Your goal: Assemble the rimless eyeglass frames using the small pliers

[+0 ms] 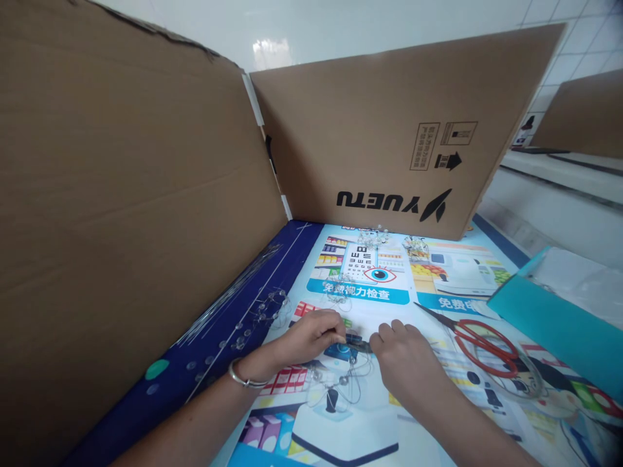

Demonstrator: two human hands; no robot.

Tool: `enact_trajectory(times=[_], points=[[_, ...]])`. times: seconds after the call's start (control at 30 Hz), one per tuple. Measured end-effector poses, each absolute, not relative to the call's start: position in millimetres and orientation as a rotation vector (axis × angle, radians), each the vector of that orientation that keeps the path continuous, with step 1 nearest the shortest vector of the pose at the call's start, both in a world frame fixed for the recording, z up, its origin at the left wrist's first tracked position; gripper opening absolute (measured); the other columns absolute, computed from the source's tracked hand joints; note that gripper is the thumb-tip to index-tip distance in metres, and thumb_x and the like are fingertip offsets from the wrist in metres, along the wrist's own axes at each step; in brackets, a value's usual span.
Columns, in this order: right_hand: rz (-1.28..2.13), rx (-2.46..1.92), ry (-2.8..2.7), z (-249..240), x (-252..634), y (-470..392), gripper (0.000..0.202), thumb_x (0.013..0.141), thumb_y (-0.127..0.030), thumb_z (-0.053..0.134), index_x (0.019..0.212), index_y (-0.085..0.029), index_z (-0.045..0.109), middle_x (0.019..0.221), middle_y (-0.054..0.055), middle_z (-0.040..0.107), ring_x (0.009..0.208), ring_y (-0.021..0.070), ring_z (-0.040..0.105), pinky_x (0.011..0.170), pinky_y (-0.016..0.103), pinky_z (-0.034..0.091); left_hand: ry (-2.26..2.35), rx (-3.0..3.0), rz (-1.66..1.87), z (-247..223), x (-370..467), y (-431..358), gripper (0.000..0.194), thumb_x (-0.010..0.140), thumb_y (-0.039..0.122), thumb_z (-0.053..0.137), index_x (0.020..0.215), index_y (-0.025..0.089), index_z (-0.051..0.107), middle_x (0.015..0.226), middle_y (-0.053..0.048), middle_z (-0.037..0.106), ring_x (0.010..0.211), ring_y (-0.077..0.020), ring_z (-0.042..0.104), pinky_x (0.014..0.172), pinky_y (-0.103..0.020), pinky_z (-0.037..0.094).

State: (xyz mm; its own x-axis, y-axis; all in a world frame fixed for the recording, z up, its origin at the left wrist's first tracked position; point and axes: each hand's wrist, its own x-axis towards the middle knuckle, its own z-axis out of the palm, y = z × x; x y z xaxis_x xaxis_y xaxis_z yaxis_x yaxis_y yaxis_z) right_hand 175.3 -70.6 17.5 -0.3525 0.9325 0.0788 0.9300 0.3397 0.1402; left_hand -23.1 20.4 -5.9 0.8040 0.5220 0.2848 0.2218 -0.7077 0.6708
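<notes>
Two bare hands meet over one small dark-nosed tool [359, 346] at a printed tabletop [438, 447].
The right hand [402, 350] is clenched around the tool, whose long axis runs crosswise, nose pointing toward the left hand [311, 337]; there, thumb and fingers pinch one beaded wire piece [344, 381], its loops on the near side of the grip, though the exact hold is hidden. Four more beaded clusters [374, 239] sit beyond the grip and to its left, past them a bundle of straight wires [228, 295] and one green disc [156, 369]. One pair of red-handled scissors [458, 327] lies to the right, blades angled away and leftward, a clear coil [537, 381] beside its handles, a turquoise box [555, 331] farther right. Two cardboard panels [389, 130] wall off the left and far sides.
</notes>
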Motion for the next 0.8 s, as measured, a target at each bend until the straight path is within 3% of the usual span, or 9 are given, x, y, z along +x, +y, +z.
enact_trajectory(times=[0.8], points=[[0.302,1.829,2.516,16.3,171.4,-75.5,0.019,0.071,-0.003,0.048,0.079,-0.018,0.057,0.075,0.006,0.055,0.072,0.0210,0.047,0.058,0.033,0.025,0.632,2.381,0.636,-4.3,-22.9,18.8,0.011,0.084,0.020,0.052,0.074,0.014,0.055,0.073,-0.001,0.060,0.069,-0.0113,0.054,0.066,-0.022,0.042]])
